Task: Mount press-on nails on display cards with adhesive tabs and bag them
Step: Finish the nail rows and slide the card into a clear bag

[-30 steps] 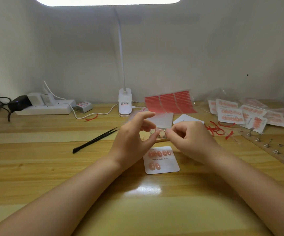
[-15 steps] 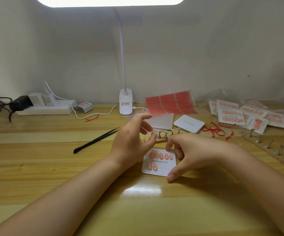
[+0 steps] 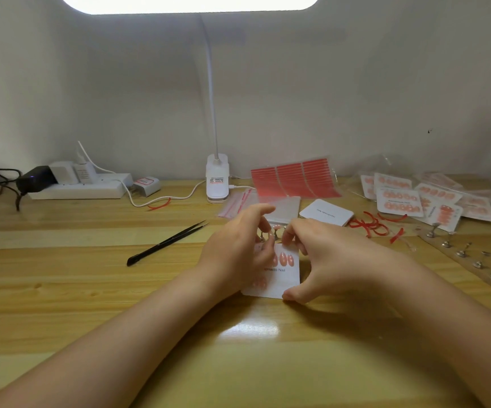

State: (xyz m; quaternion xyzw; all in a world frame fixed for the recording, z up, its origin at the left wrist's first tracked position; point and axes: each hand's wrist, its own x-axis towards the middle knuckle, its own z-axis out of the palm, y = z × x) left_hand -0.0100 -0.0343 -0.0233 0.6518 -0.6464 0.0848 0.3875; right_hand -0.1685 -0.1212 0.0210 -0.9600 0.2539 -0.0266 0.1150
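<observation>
Your left hand (image 3: 238, 248) sits over the left part of the display card (image 3: 279, 282), thumb and forefinger drawn together at the card's top edge on what looks like one small nail; the pinch is too small and blurred for you to be sure of what is in it.

Judged from how the card lies, you are midway through this one. A row of pink press-on nails (image 3: 285, 259) shows along its top beside your fingers, two more peep out lower left, and the rest of the lower row is bare white. Just behind the card a few nails wait on little metal stands (image 3: 276, 231), so more remain to mount before this card is bagged.

Your right hand (image 3: 323, 254) frames the card's right side: thumb tip pressed at the lower right corner on the tabletop (image 3: 150, 290), fingers curled toward the top edge, steadying rather than gripping.

Further right lie the red adhesive tab sheets (image 3: 294, 179), a blank card (image 3: 326, 212), and then the finished bagged cards (image 3: 400, 197) heaped at the far right: a good share looks already done.
</observation>
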